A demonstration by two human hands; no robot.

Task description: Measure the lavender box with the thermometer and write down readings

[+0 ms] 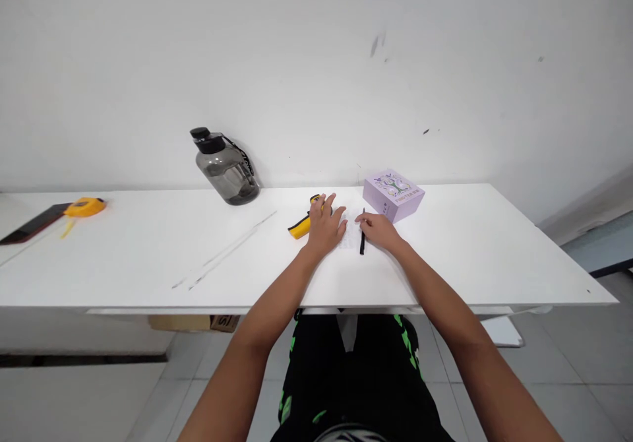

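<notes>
My left hand lies palm down with its fingers spread. Its fingertips reach over part of a yellow and black hand tool, whose kind I cannot make out because the hand covers its middle. My right hand has its fingers closed around a slim black pen, which points toward and away from me. Between the two hands lies a small pale sheet of paper with faint print. Just beyond my right hand sits a lilac box with a printed lid.
A grey see-through water bottle with a black cap stands behind on the left. At the far left of the white table are a yellow tape measure and a dark flat object. A wall rises behind the table.
</notes>
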